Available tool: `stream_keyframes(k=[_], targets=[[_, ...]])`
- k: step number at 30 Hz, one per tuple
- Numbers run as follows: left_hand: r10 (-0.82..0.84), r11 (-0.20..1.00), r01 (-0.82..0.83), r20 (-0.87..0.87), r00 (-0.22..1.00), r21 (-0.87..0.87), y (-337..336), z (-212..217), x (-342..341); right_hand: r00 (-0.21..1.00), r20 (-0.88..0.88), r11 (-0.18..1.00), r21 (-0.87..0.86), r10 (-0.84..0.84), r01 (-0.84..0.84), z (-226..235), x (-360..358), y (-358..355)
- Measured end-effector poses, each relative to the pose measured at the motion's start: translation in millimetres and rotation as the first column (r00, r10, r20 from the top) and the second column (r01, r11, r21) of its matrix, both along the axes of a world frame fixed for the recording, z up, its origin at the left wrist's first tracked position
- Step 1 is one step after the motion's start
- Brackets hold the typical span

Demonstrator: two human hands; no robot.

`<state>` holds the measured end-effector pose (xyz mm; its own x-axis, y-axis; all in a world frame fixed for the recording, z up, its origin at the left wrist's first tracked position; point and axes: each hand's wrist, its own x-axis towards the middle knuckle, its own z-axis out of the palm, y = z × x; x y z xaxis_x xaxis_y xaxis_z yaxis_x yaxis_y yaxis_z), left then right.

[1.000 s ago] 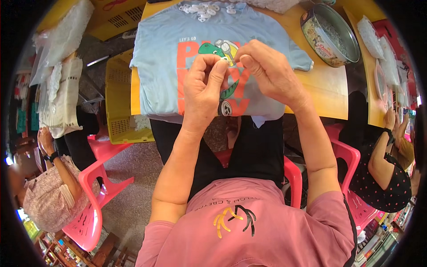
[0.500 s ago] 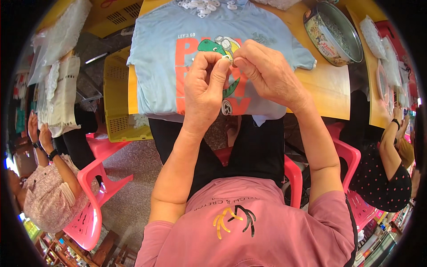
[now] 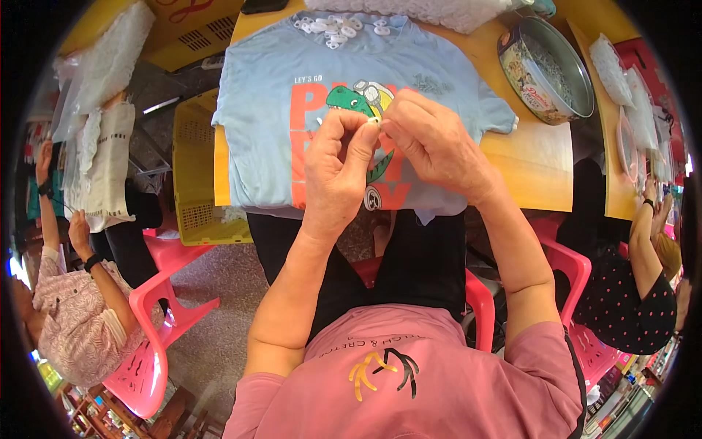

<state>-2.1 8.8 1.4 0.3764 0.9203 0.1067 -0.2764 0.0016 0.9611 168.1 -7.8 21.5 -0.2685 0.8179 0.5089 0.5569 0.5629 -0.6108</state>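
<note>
Over the spread light-blue T-shirt [image 3: 259,95], my hands meet fingertip to fingertip. My left hand [image 3: 333,175] pinches a small white plastic piece [image 3: 374,121] between thumb and forefinger, so only a bit of it shows. My right hand [image 3: 439,146] is closed in a pinch right against that piece; whatever its fingertips hold is hidden. Similar small white oval pieces [image 3: 333,29] lie in a loose heap on the shirt's neckline. A printed green dinosaur [image 3: 344,99] shows behind my fingers.
A round tin [image 3: 525,84] of small shiny bits stands at the table's right. Clear bags of white pieces [image 3: 431,9] lie at the back. A yellow crate [image 3: 208,208] is left of the table. People sit on both sides, near pink chairs [image 3: 150,351].
The view has shifted a little, so the table sits lower in it. My hands stay pinched together over the shirt, slightly lower. The person at left has raised one arm.
</note>
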Motion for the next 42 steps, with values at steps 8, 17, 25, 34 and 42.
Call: stream_keyframes(k=[8, 17, 25, 34, 42], targets=[[0.01, 0.999, -0.01, -0.022, 1.0, 0.032, -0.5, -1.3, -1.2, 0.996, 0.03, 0.997, -0.017, 0.079, -0.078, 3.5, 3.0, 3.5], [-0.018, 1.0, 0.018, 0.0, 1.0, -0.011, 2.2, -2.0, -3.4, 0.995, 0.026, 0.987, -0.132, 0.093, -0.089, 16.6, 1.3, 0.9], [-0.029, 0.99, 0.053, 0.184, 0.983, -0.129, 4.9, -5.6, -1.9, 0.987, 0.057, 0.979, -0.127, -0.153, 0.159, 33.2, 25.5, 31.5], [-0.002, 0.993, 0.024, 0.183, 0.983, -0.114, 3.9, -5.2, -2.6, 0.744, 0.405, 0.798, -0.057, -0.531, 0.6, 10.9, 21.9, 106.0], [-0.018, 0.99, 0.051, 0.241, 0.97, -0.129, 1.8, -5.8, -2.4, 0.778, 0.247, 0.749, -0.217, -0.578, 0.626, 1.7, 34.5, 109.7]])
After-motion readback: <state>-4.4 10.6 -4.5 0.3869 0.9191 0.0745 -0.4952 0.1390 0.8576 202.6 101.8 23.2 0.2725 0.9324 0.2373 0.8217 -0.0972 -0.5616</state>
